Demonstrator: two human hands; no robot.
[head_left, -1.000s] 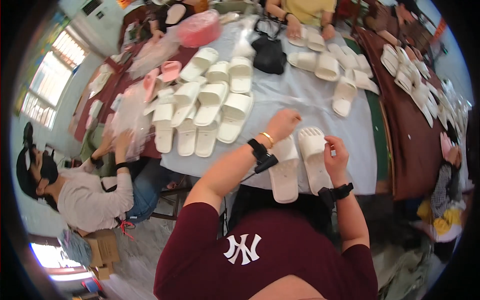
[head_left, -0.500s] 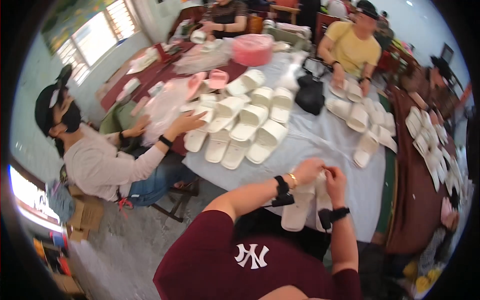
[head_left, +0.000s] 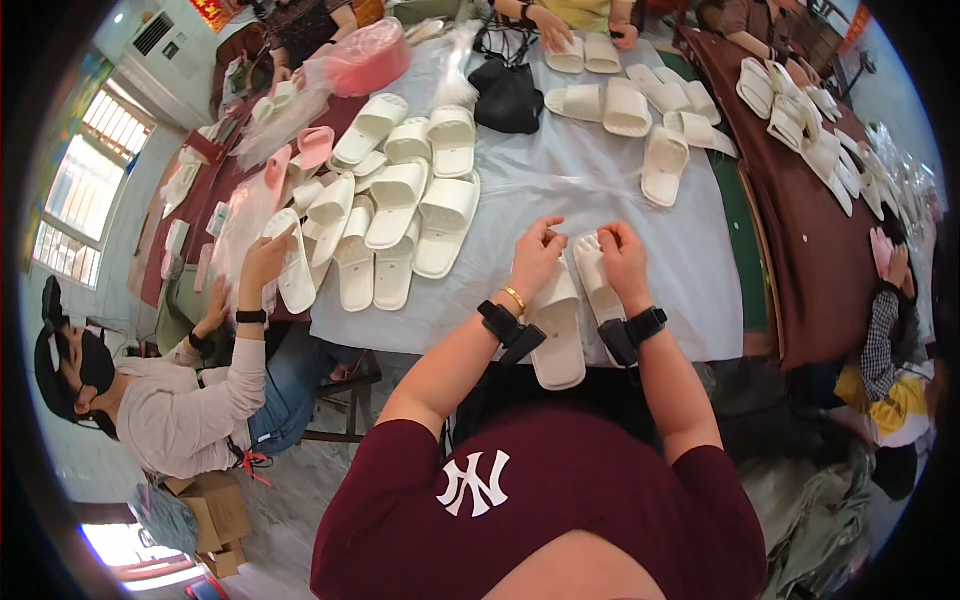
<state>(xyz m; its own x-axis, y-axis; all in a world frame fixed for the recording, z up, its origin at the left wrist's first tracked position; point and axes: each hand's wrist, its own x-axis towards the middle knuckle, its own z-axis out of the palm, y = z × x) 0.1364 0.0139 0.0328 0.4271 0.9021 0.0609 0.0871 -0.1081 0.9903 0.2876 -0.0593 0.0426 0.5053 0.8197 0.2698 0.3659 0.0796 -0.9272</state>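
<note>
Two cream slide slippers lie side by side on the white table cover [head_left: 560, 180] in front of me. My left hand [head_left: 537, 256] rests on the toe end of the left slipper [head_left: 556, 335], fingers curled and pinching at it. My right hand [head_left: 622, 260] grips the top of the right slipper [head_left: 590, 268] in the same way. Both wrists wear black bands, and the left also has a gold bracelet.
A heap of cream slippers [head_left: 400, 205] lies to my left. A black bag [head_left: 506, 95] and a pink bundle [head_left: 366, 55] sit farther back. A masked person [head_left: 170, 395] at the left edge handles a slipper in clear wrap. More slippers cover the brown table [head_left: 810, 200] at right.
The view has swung back and closer to the table. My hands have shifted up to the toe ends of the two slippers. The seated person's hand now lifts a slipper.
</note>
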